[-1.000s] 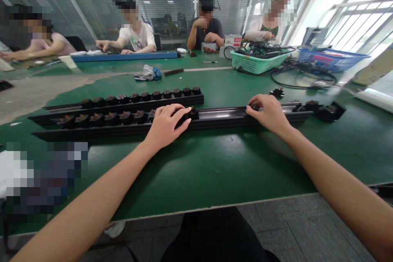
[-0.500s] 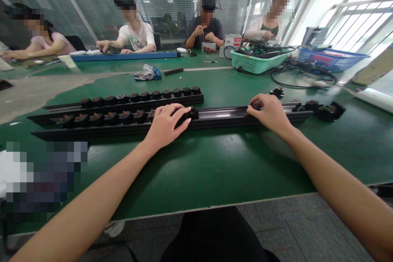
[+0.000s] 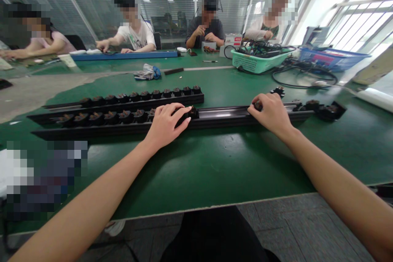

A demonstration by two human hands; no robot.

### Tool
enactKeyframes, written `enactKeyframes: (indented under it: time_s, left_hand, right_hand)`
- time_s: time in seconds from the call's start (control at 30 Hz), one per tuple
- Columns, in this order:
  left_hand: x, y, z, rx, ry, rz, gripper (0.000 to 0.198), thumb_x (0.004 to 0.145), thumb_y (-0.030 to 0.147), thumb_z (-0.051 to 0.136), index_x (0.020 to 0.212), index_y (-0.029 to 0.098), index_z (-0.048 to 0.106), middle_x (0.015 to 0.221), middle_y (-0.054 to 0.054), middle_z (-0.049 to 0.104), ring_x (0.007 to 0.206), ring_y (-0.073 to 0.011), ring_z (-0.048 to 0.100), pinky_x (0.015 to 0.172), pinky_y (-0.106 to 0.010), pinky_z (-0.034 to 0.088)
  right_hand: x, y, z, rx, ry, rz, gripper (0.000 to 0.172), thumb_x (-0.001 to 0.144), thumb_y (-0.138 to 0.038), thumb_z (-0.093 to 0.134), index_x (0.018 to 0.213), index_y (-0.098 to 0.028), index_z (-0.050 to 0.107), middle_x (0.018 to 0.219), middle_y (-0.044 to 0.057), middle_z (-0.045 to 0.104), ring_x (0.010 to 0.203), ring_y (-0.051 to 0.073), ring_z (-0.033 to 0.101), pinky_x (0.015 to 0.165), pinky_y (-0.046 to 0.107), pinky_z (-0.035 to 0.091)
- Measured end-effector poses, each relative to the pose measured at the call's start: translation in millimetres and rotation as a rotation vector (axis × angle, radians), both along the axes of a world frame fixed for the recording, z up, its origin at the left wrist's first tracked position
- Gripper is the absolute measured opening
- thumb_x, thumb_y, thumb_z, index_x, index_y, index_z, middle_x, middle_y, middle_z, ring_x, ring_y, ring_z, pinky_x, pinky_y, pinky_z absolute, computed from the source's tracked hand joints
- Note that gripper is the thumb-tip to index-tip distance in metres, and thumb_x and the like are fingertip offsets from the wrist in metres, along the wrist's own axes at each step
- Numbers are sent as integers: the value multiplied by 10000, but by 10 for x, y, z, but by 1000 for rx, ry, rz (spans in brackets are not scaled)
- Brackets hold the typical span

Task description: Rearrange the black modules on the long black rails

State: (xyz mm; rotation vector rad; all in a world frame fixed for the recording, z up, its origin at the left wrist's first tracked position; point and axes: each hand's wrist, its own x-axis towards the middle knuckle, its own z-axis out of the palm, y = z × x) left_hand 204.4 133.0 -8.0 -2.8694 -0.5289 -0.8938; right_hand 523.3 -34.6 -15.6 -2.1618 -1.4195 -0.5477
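A long black channel rail lies across the table in front of me, its right part showing a bare shiny inside. In its left part sits a row of black socket modules with copper-coloured contacts on top. My left hand curls over the right end of that row, thumb and fingers around the last socket module. Farther right, my right hand pinches another socket module at the rail, partly hidden by the fingers. Whether that module rests fully in the channel I cannot tell.
Behind lies a second rail with more modules. Loose modules are at the right end. A green basket of cables, a blue basket and gloves stand farther back. Several people sit across the table.
My right hand, with the socket module in its fingers, has shifted very slightly right. My left hand stays where it was on the row.
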Motion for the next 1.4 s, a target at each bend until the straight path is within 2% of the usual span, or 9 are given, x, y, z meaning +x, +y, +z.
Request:
enactKeyframes:
  time_s: [0.23, 0.8, 1.0, 1.2, 1.4]
  left_hand:
    - [-5, -8, 8, 10, 11, 8, 373, 1022, 399, 454, 1321, 237, 608, 1291, -105, 626, 1202, -265, 565, 1022, -446, 364]
    - [-6, 16, -3, 24, 9, -5, 375, 1021, 394, 459, 1330, 234, 601, 1291, -107, 622, 1202, -266, 564, 1003, -440, 373]
    - [-4, 11, 1, 32, 11, -4, 372, 1025, 397, 454, 1322, 230, 604, 1286, -107, 626, 1195, -261, 568, 1001, -439, 373]
    - [-6, 7, 5, 21, 13, -2, 371, 1022, 399, 453, 1320, 238, 602, 1288, -106, 626, 1201, -263, 565, 1010, -444, 371]
    - [-7, 3, 9, -8, 9, -4, 373, 1015, 396, 454, 1330, 258, 598, 1291, -99, 620, 1202, -268, 558, 1022, -450, 363]
  right_hand:
    - [-65, -32, 60, -81, -105, -102, 226, 872, -348, 504, 913, -187, 658, 921, 140, 661, 954, 304, 528, 811, 406, 399]
    - [78, -86, 94, -130, -106, -105, 251, 873, -372, 510, 912, -190, 679, 897, 135, 668, 947, 298, 534, 776, 388, 424]
    - [157, -134, 129, -165, -63, -166, 398, 879, -548, 520, 889, -189, 693, 975, 158, 642, 1007, 323, 557, 778, 400, 441]
    - [119, -145, 192, -243, 76, -226, 524, 875, -682, 489, 952, -201, 681, 887, 122, 692, 848, 294, 623, 707, 380, 433]
    - [82, -135, 184, -296, 95, -271, 591, 847, -749, 487, 1009, -204, 647, 857, 135, 690, 808, 313, 631, 677, 384, 433]
